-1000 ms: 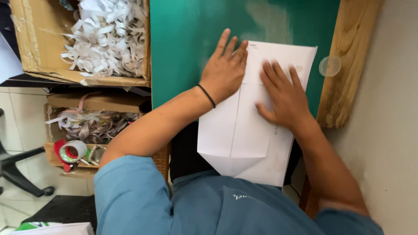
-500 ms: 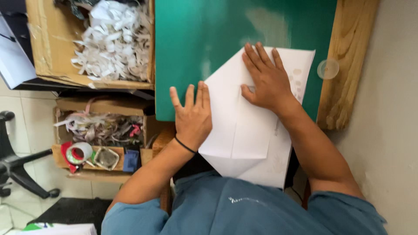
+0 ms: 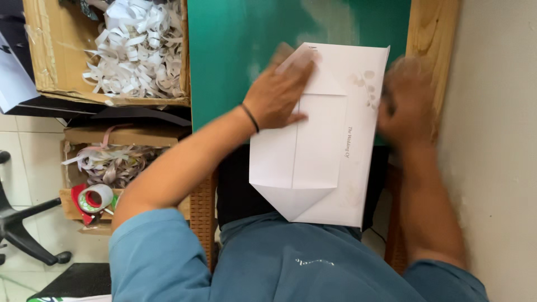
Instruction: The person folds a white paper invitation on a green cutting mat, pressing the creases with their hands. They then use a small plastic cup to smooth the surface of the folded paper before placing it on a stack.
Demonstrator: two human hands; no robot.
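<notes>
A large white paper envelope [image 3: 321, 145] with folded flaps lies on the green cutting mat [image 3: 235, 50], its lower end hanging over the table's near edge toward my lap. My left hand [image 3: 279, 89] presses flat on its upper left part, fingers spread; a black band circles that wrist. My right hand [image 3: 407, 100] is blurred with motion just off the envelope's right edge, over the mat and the wooden table border [image 3: 430, 39]. It holds nothing that I can see.
A cardboard box of white paper strips [image 3: 131, 50] stands at upper left. Below it a second box [image 3: 112, 162] holds scraps, and a tape roll [image 3: 96, 197] sits beside it. An office chair base [image 3: 22, 229] is at far left; a wall [image 3: 498, 168] runs along the right.
The envelope's left flap has been folded flat. My left hand moved up onto the envelope's upper left; my right hand slid off the paper to its right edge.
</notes>
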